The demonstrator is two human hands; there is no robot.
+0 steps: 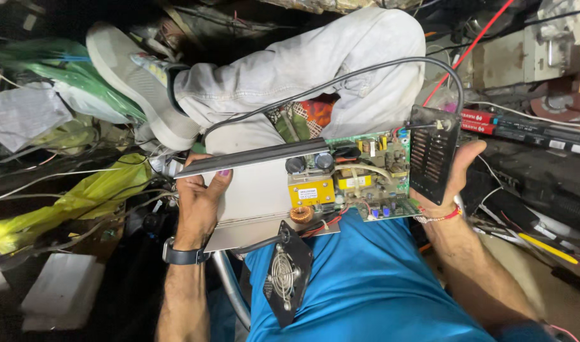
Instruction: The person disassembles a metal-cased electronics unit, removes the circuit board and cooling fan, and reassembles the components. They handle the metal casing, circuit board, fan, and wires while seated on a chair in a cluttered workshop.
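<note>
While the left hand grips the metal case at its nine o'clock end, thumb laid over the top edge and fingers wrapped round the side, the right hand closes on the black slotted end plate at three o'clock, with its fingers hidden behind the plate. Between them the green circuit board sits half out of the case, above the lap and the blue shirt. A second black plate carrying a small fan hangs at six o'clock, tied to the board by red and black wires.

Judging from this, sliding the board along the case goes best with both hands level, so the board's edges stay in the case's grooves and do not jam. The grip on the end plate looks better kept on its rim than on the parts soldered near it. The dangling fan could tug its wires; supporting it on the lap seems wise. The grey cable arching over from twelve o'clock, across the knee in pale trousers, needs slack, or it may drag the plate sideways.
</note>
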